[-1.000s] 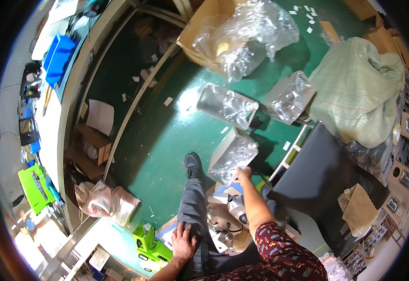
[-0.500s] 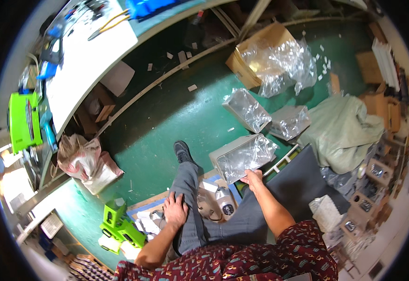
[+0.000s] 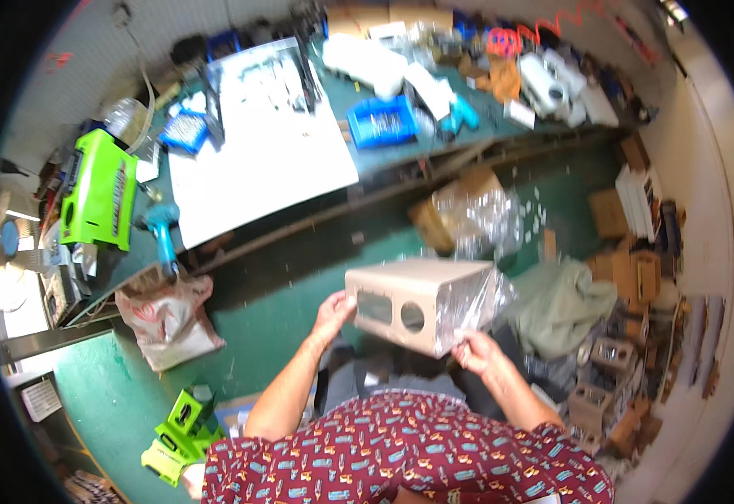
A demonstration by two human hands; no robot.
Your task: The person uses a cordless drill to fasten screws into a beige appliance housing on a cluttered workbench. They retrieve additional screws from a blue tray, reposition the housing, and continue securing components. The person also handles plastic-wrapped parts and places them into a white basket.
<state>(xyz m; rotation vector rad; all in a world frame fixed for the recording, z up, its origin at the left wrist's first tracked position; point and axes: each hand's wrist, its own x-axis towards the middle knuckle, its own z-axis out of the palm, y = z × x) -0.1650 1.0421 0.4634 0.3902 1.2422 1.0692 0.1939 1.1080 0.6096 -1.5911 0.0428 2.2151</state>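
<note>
In front of me I hold a beige box-shaped housing [image 3: 426,274] with a rectangular opening and a round hole in its near face. Clear plastic film [image 3: 468,301] clings to its right end and sticks out loosely there. My left hand [image 3: 334,314] grips the housing's left edge. At the lower right corner, my right hand [image 3: 478,353] has its fingers closed on the housing, over or beside the film; exactly which is hard to tell. The housing hangs above the floor, slightly tilted.
A workbench [image 3: 300,193] with a white sheet, blue bins and a teal power tool [image 3: 162,231] runs along the far side. A cardboard box [image 3: 424,225] with plastic wrap, a grey-green sack [image 3: 556,307], a white bag [image 3: 165,323] and green housings [image 3: 186,428] stand around me.
The housing has been raised from low by my right leg to in front of my body. My left hand has left my thigh and taken its left edge. The view has swung up toward the bench.
</note>
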